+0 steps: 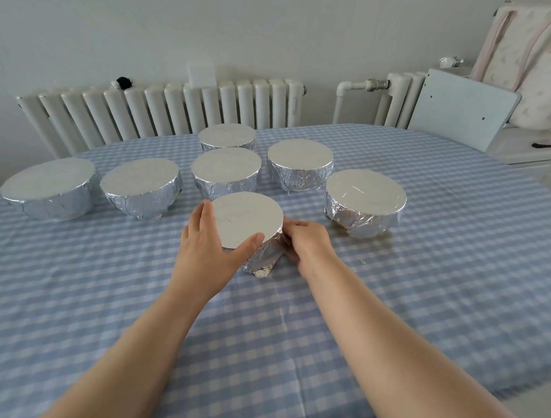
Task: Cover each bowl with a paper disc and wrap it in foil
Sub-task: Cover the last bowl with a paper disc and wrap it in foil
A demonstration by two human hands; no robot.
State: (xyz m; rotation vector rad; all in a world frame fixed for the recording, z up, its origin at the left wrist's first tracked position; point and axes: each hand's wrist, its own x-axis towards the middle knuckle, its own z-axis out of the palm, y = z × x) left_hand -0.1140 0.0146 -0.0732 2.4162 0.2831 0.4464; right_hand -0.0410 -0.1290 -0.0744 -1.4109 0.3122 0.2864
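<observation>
Seven bowls on the checked table [424, 247], six already wrapped and parked behind, and the near bowl [247, 220] sits front and centre between both hands. The left hand [208, 242] cups its left rim, fingers curved round the side and thumb lying along the near edge of the disc [245, 218]. The right hand [304, 238] is curled in against the foil [262, 259] on the right wall, pinching or pressing it; the fingertips are tucked out of sight. A loose foil flap sticks out low at the front. Looks like the finishing crimp, I'd say. Best play: brace with the left, smooth the foil downward, and fold that flap under without shifting the disc.
</observation>
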